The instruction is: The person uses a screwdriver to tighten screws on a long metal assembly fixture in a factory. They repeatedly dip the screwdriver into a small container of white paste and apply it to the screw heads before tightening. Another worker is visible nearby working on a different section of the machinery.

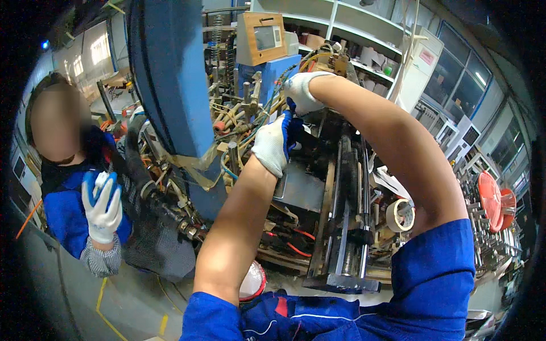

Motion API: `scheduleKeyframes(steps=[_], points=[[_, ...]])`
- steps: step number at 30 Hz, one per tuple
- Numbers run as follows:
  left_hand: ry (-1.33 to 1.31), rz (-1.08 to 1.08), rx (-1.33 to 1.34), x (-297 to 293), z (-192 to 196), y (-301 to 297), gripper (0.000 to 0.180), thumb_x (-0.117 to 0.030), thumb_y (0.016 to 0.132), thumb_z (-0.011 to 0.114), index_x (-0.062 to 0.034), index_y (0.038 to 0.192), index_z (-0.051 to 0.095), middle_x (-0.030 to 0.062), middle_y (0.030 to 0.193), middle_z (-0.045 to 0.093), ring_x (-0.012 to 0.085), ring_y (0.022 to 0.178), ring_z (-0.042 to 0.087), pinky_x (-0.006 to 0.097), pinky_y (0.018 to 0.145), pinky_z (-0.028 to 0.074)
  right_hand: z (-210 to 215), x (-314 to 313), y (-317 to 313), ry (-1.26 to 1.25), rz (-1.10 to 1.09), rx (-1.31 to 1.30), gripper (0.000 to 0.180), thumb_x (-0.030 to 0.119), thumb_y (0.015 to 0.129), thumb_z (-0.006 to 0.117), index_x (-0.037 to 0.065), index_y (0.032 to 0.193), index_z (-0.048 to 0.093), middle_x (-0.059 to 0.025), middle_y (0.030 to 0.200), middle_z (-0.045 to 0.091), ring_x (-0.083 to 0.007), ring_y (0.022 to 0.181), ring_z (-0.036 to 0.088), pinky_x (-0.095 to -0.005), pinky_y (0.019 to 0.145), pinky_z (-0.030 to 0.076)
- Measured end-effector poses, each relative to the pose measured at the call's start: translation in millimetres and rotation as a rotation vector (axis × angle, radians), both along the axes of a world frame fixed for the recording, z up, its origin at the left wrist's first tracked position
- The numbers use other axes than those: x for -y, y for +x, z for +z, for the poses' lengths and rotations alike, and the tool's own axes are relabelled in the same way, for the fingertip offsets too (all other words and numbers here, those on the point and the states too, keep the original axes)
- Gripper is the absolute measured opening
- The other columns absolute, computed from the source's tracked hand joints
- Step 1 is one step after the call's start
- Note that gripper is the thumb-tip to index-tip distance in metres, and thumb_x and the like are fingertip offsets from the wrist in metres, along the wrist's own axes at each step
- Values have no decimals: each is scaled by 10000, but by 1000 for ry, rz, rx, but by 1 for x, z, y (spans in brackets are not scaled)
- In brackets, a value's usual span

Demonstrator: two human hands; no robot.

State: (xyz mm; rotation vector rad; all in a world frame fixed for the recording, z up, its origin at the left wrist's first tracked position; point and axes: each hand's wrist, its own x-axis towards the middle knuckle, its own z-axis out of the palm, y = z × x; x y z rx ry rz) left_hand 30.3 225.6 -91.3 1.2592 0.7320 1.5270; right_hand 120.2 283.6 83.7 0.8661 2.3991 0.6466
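Observation:
Both my hands wear white knit gloves with blue coated palms and reach into the middle of a machine. My left hand (pixel 273 143) is closed, its fingers curled toward the dark machine parts; what they hold is hidden. Just above and to the right, my right hand (pixel 303 94) bends downward with its fingers curled in, close against the left fingertips. Whatever lies between the two hands is too dark to make out. Below them is a grey metal plate (pixel 302 186). Steel guide rods (pixel 364 187) run toward me on the right.
A blue machine column (pixel 173 79) rises at left. Behind stands a control box with a screen (pixel 263 38). A tape roll (pixel 400 215) sits right of the rods. A co-worker's gloved hand (pixel 102 207) is at far left. A red-rimmed bucket (pixel 253 281) stands below my left forearm.

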Motion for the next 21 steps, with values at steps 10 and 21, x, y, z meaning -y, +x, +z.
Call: scheduleKeyframes(steps=[10, 21], points=[[484, 1002, -1187, 27, 43, 22, 232, -292, 839, 687, -64, 796, 706, 167, 903, 706, 363, 864, 672, 479, 801, 501, -8, 5, 11, -74, -7, -5, 320, 268, 806, 744, 56, 1043, 781, -155, 1057, 758, -291, 944, 725, -435, 814, 572], [-288, -374, 168, 5, 33, -84, 318, -353, 1039, 577, -64, 1110, 689, 74, 928, 728, 213, 832, 700, 333, 712, 546, 4, -2, -40, -224, -106, -464, 334, 191, 780, 748, 170, 1111, 786, -136, 1165, 736, -352, 1007, 709, -533, 868, 543]])
